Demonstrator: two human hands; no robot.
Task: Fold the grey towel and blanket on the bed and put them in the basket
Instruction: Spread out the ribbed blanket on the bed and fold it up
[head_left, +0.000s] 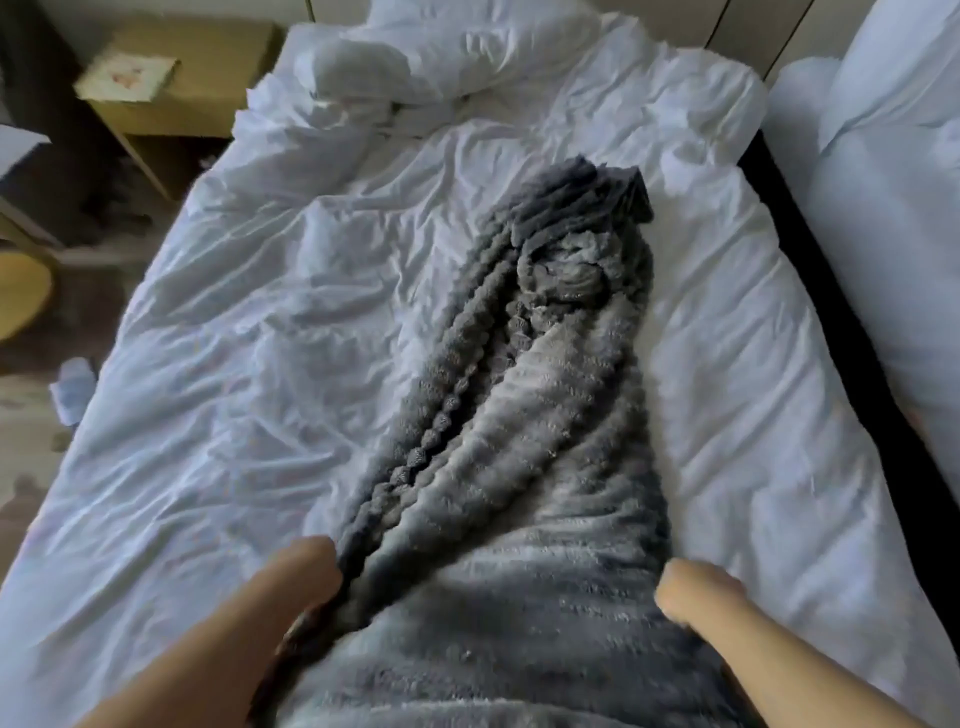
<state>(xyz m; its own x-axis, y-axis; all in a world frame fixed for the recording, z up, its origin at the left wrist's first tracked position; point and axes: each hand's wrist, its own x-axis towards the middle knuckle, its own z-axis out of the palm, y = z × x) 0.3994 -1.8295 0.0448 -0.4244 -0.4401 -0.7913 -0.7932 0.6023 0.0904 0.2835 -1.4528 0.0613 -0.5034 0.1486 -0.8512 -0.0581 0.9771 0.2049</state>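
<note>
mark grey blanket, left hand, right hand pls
grey blanket (545, 441): head view, fluffy middle fold.
left hand (304, 577): head view, curled knuckles.
right hand (693, 592): head view, back of hand.

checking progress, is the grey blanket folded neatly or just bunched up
Bunched, not folded: the grey blanket lies in long loose ridges down the bed, its far end crumpled.

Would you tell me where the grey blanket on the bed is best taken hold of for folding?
By its near end, one side edge in each hand, coming from the foot of the bed. The grey blanket lies bunched lengthwise and is widest there, where the left hand and right hand hold its edges.
</note>
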